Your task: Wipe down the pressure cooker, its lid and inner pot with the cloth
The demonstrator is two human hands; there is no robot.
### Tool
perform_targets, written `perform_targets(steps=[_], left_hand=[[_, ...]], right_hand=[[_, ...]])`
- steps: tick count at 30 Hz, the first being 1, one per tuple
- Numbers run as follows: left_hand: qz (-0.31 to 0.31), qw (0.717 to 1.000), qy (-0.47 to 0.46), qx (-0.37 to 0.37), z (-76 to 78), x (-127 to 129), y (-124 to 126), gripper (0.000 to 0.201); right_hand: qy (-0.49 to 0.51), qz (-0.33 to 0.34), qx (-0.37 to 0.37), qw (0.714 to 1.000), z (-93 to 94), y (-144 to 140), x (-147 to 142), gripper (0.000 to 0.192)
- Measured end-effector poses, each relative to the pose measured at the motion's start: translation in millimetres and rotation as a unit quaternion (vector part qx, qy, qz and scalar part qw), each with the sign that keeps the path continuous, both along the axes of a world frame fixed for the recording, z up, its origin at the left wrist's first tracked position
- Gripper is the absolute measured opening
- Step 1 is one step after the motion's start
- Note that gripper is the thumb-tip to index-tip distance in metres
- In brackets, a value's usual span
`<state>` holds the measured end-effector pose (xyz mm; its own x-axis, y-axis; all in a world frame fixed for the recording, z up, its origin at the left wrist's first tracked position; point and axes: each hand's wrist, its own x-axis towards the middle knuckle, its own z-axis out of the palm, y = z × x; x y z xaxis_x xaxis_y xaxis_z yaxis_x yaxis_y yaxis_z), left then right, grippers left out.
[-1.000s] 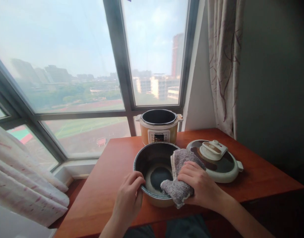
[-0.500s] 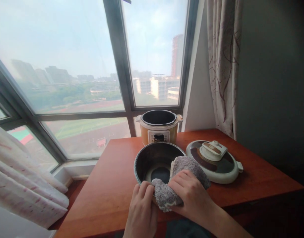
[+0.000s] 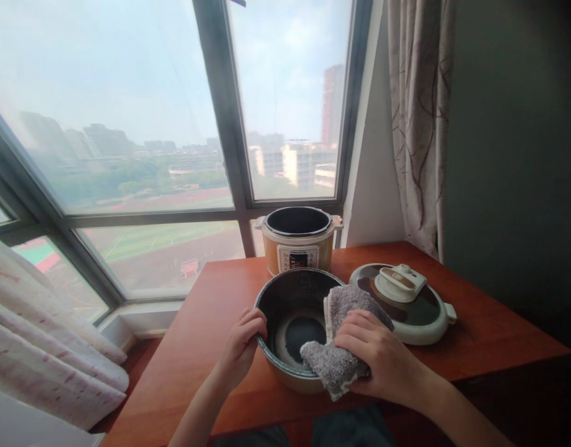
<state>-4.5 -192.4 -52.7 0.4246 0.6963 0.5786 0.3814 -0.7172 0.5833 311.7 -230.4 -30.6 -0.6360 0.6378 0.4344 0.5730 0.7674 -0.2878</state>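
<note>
A dark inner pot [image 3: 292,335] with a pale rim tilts toward me on the wooden table. My left hand [image 3: 246,338] grips its rim on the left side, fingers curled over the edge. A fuzzy grey cloth [image 3: 336,366] is bunched in my right hand [image 3: 371,347], draped over the pot's right rim and partly inside it. The cloth hides that stretch of the rim. Behind the pot stands the yellow-and-white electric cooker body [image 3: 298,242], its top uncovered. To the right lies the cooker's lid [image 3: 406,301], handle up.
The reddish-brown table [image 3: 196,347] sits against tall windows [image 3: 289,99]. A patterned curtain [image 3: 420,124] hangs at the right, another curtain [image 3: 52,347] at the left. A dark wall [image 3: 513,155] fills the far right.
My left hand has shifted from the pot's near rim to its left rim. The cloth and my right hand have moved slightly right along the rim, and the pot has tilted more toward me.
</note>
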Motion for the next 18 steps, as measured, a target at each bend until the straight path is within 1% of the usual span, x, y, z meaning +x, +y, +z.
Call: perform_targets(steps=[4, 6, 9, 11, 14, 16, 18], left_hand=[[0.059, 0.995, 0.060, 0.053, -2.8, 0, -6, 0.020], [0.098, 0.986, 0.101, 0.092, -6.0, -1, -13, 0.026], [0.153, 0.967, 0.138, 0.147, -10.3, 2, -27, 0.032], [0.177, 0.959, 0.147, 0.167, -12.2, 12, -41, 0.031], [0.184, 0.959, 0.155, 0.153, -14.3, 35, -63, 0.034], [0.165, 0.970, 0.140, 0.112, -15.3, 51, -76, 0.038], [0.153, 0.980, 0.105, 0.070, -15.3, 63, -83, 0.038]], right_hand=[[0.021, -0.020, 0.003, 1.000, -3.3, -5, -6, 0.037], [0.030, -0.035, 0.002, 0.999, -4.9, -8, -10, 0.039], [0.048, -0.066, 0.001, 0.997, -7.3, -14, -18, 0.040], [0.062, -0.085, 0.003, 0.994, -9.1, -18, -25, 0.039], [0.082, -0.117, 0.007, 0.990, -12.9, -24, -41, 0.036], [0.093, -0.137, 0.010, 0.986, -16.1, -28, -53, 0.035], [0.097, -0.147, 0.016, 0.984, -19.0, -31, -62, 0.033]])
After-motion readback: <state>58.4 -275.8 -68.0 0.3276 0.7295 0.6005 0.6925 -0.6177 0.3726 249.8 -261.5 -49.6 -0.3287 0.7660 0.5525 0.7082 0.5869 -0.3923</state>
